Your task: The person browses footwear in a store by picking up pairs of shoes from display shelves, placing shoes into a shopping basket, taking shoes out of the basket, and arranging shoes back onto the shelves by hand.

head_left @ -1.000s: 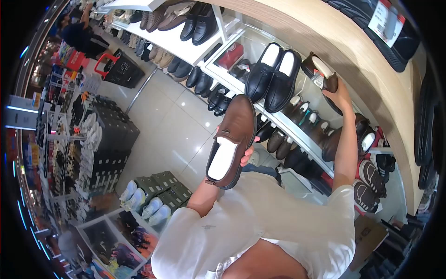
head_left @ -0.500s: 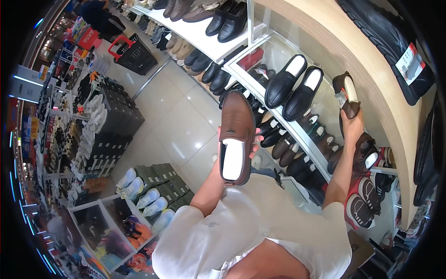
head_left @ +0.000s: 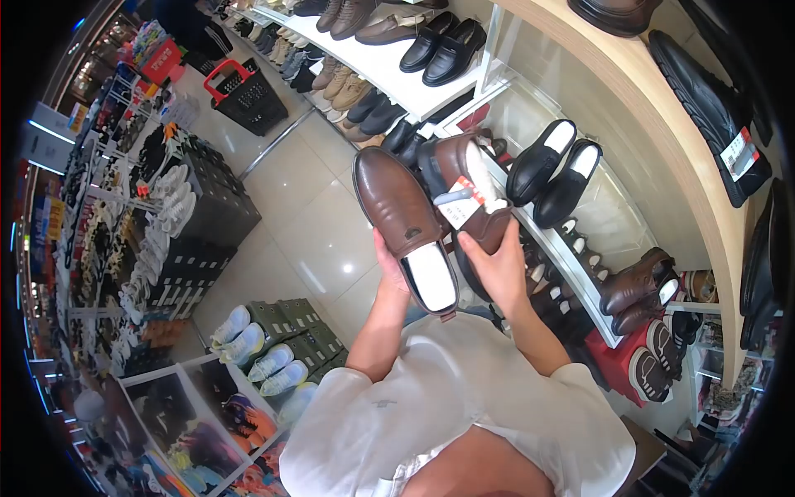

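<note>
My left hand (head_left: pixel 389 263) grips a brown leather loafer (head_left: pixel 387 197) from beneath, its toe pointing away from me and a white insole showing in the opening. Close beside it, my right hand (head_left: pixel 502 272) holds a second brown leather shoe (head_left: pixel 452 159) by its heel end. White stuffing fills that shoe, and a red-and-white price tag (head_left: pixel 460 207) hangs across its side. The two shoes overlap in this view, in front of my chest. Past the right-hand shoe, a pair of black slip-on shoes (head_left: pixel 530 172) stands on the glass display shelf.
Shelves of shoes (head_left: pixel 451 76) run along the right, below a curved wooden edge (head_left: pixel 662 91). Brown shoes (head_left: pixel 633 286) sit at the lower right. Stacked shoe boxes (head_left: pixel 290 327) line the left. A black basket (head_left: pixel 251 101) rests on the tiled aisle, near a person (head_left: pixel 195 29).
My right hand has brought the tagged brown shoe from the right-hand shelf area to beside the other shoe. The left-hand loafer has shifted slightly left and tilted.
</note>
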Demonstrator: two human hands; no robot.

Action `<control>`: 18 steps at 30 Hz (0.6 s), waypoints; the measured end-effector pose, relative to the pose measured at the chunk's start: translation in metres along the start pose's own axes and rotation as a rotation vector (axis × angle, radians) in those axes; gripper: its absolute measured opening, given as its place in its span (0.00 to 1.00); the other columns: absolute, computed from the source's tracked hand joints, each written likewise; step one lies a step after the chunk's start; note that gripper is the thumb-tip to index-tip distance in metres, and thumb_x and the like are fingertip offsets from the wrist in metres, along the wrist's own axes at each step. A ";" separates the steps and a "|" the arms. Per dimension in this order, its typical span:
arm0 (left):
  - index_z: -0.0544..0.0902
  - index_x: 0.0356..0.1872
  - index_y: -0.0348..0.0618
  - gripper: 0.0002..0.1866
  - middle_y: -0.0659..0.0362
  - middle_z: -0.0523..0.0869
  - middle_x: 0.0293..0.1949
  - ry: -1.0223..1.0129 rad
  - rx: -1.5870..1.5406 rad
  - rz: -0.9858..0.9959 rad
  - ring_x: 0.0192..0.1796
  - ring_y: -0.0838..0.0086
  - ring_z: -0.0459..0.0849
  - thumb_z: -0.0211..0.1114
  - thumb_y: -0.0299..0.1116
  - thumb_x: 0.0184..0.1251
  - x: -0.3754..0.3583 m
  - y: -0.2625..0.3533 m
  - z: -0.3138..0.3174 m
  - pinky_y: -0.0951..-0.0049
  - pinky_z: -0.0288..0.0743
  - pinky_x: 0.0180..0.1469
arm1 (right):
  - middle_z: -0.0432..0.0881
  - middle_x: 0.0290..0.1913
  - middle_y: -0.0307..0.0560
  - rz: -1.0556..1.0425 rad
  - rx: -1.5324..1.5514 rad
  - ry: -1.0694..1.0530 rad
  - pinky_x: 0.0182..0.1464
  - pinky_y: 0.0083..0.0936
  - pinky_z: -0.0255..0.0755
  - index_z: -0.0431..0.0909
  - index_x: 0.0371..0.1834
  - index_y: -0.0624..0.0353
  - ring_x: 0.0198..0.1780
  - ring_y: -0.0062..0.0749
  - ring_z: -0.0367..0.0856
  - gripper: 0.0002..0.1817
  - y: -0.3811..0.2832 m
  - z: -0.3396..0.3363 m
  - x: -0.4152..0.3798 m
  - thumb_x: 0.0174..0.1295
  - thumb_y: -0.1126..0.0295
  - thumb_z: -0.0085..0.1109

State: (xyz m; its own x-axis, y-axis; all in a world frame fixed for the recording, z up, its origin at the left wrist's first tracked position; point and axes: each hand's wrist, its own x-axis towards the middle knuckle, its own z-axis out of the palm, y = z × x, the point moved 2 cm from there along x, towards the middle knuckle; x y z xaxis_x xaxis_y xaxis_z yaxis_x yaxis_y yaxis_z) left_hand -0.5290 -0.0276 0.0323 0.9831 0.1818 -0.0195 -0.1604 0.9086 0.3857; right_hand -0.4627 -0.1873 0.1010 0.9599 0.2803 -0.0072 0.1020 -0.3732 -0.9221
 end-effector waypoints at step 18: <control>0.70 0.68 0.44 0.42 0.51 0.82 0.57 0.101 -0.392 0.193 0.53 0.59 0.85 0.50 0.71 0.67 -0.070 0.140 -0.101 0.57 0.82 0.54 | 0.63 0.59 0.65 -0.651 -0.340 -0.071 0.61 0.46 0.63 0.58 0.68 0.72 0.59 0.56 0.65 0.47 -0.113 0.166 -0.058 0.52 0.61 0.76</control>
State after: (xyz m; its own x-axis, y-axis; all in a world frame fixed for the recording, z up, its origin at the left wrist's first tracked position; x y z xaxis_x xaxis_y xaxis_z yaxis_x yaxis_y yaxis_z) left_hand -0.6289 0.1248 -0.0060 0.9216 0.3799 -0.0795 -0.3801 0.9248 0.0125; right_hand -0.5729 -0.0143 0.1410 0.6596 0.5907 0.4648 0.7315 -0.3625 -0.5774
